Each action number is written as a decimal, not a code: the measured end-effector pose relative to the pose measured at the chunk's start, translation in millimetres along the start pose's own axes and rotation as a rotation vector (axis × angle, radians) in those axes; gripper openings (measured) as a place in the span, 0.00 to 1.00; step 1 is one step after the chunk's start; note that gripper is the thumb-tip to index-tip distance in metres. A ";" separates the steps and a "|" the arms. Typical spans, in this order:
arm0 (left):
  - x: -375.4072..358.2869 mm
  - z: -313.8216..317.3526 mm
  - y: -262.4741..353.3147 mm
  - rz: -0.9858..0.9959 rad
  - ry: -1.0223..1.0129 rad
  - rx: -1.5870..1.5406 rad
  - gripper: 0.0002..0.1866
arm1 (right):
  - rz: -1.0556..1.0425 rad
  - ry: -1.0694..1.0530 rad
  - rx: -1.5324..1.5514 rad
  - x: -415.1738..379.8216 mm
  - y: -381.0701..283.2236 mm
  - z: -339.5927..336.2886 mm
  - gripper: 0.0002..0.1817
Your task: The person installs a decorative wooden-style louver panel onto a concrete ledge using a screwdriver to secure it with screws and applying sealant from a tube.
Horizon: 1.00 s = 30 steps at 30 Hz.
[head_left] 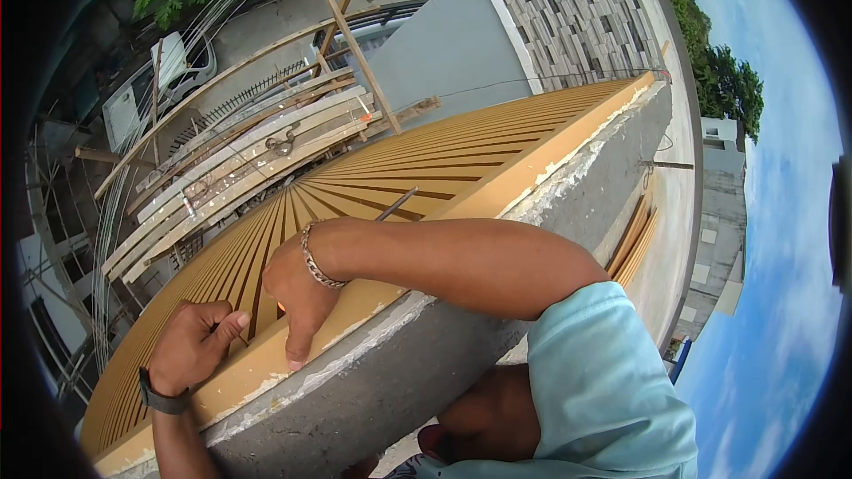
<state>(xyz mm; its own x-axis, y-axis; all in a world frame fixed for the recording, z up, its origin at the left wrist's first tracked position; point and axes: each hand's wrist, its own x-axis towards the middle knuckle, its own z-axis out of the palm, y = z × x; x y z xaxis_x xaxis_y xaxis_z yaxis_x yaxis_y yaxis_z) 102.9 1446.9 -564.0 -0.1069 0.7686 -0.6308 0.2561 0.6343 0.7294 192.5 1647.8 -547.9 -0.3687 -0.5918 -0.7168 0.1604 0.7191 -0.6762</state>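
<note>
My right hand (306,297), with a silver chain bracelet at the wrist, is curled over the tan panel's upper edge, one digit pointing down onto it. A thin dark metal rod (397,204) sticks out behind my right forearm, in line with that hand; a speck of orange shows by the fingers. The rest of this tool is hidden. Beside it my left hand (200,341), wearing a dark wristband, is closed in a fist against the slats, thumb on top. What it grips is not clear. The slatted tan panel (444,160) runs along a grey concrete ledge (390,372).
Wooden scaffold planks (240,164) and upright timbers (351,40) stand beyond the panel, well above the ground. Thin wires (124,177) hang at left. A white vehicle (169,80) is parked below. Tan strips (635,239) lie behind the ledge at right.
</note>
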 end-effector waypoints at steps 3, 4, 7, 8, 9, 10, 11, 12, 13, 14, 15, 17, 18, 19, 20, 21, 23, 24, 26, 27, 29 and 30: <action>-1.3 2.5 4.5 -0.030 -0.002 -0.075 0.16 | -0.026 0.003 0.005 1.9 1.1 0.0 0.39; -1.7 2.3 5.2 0.007 0.010 -0.118 0.15 | -0.017 0.004 0.015 1.6 1.0 0.1 0.39; -3.9 -5.5 5.5 0.019 -0.106 -0.210 0.12 | 0.004 -0.006 0.028 -0.6 -0.5 -1.6 0.39; -2.8 -5.9 5.2 0.009 -0.104 -0.213 0.12 | 0.022 -0.013 0.028 -1.7 -0.8 -2.2 0.40; -2.9 -5.3 4.1 0.004 -0.105 -0.217 0.11 | 0.007 -0.021 0.028 -1.5 -0.4 -1.6 0.40; -4.7 -6.1 3.2 -0.007 -0.104 -0.218 0.10 | 0.032 -0.024 0.025 0.1 -0.3 -0.9 0.40; -5.2 -7.8 7.2 -0.030 -0.095 -0.216 0.10 | 0.055 -0.023 0.020 1.7 -0.1 -0.9 0.41; -4.2 -8.5 14.7 -0.023 -0.091 -0.143 0.10 | 0.029 -0.025 0.017 3.0 1.1 0.1 0.41; -4.2 -9.0 19.7 -0.018 -0.090 -0.070 0.09 | 0.032 -0.015 0.020 4.4 2.9 2.1 0.42; -3.6 -7.1 17.5 0.009 -0.060 -0.034 0.12 | 0.036 -0.003 0.022 5.6 3.7 2.8 0.43; -3.4 -6.6 17.1 -0.014 -0.054 -0.028 0.12 | 0.012 -0.003 0.019 6.0 3.4 2.3 0.43; -2.3 -4.9 16.7 0.044 -0.012 -0.016 0.15 | 0.044 -0.017 0.008 5.1 3.1 1.5 0.45; -1.8 -3.0 14.3 0.085 0.017 -0.042 0.18 | 0.026 -0.022 0.006 4.4 2.8 0.8 0.45; -1.1 -1.0 12.4 0.066 0.021 -0.042 0.18 | 0.047 -0.031 0.010 3.8 2.5 0.1 0.45; -0.9 0.7 10.9 0.075 0.049 -0.088 0.18 | 0.066 -0.041 0.014 3.7 2.0 0.0 0.45; -1.4 0.9 10.4 0.085 0.080 -0.130 0.18 | 0.045 -0.046 0.012 3.9 1.4 -0.1 0.45; -0.6 -1.0 9.7 0.046 0.123 -0.101 0.18 | 0.051 -0.036 -0.011 3.9 1.8 -0.6 0.45; 0.7 -0.2 6.1 0.049 0.196 -0.110 0.18 | 0.036 -0.037 -0.012 4.2 2.7 0.6 0.45; 1.8 1.5 4.6 0.050 0.282 -0.193 0.17 | 0.051 -0.001 -0.030 4.9 4.4 2.8 0.45; 1.5 0.4 2.6 0.042 0.284 -0.189 0.17 | 0.042 -0.001 -0.030 4.8 4.1 2.7 0.45; 1.5 -2.0 -0.1 0.035 0.221 -0.406 0.16 | 0.069 -0.008 -0.017 3.4 2.5 1.3 0.44; 0.6 -4.2 0.6 0.031 0.222 -0.404 0.16 | 0.064 -0.008 -0.016 3.4 2.0 0.8 0.44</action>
<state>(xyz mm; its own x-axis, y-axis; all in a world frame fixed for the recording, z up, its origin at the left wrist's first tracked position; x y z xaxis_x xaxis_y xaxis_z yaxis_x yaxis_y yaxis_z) 99.0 1448.1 -562.8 -0.3192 0.7594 -0.5670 -0.1281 0.5582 0.8197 192.3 1647.0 -551.8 -0.3511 -0.5468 -0.7601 0.1686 0.7616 -0.6258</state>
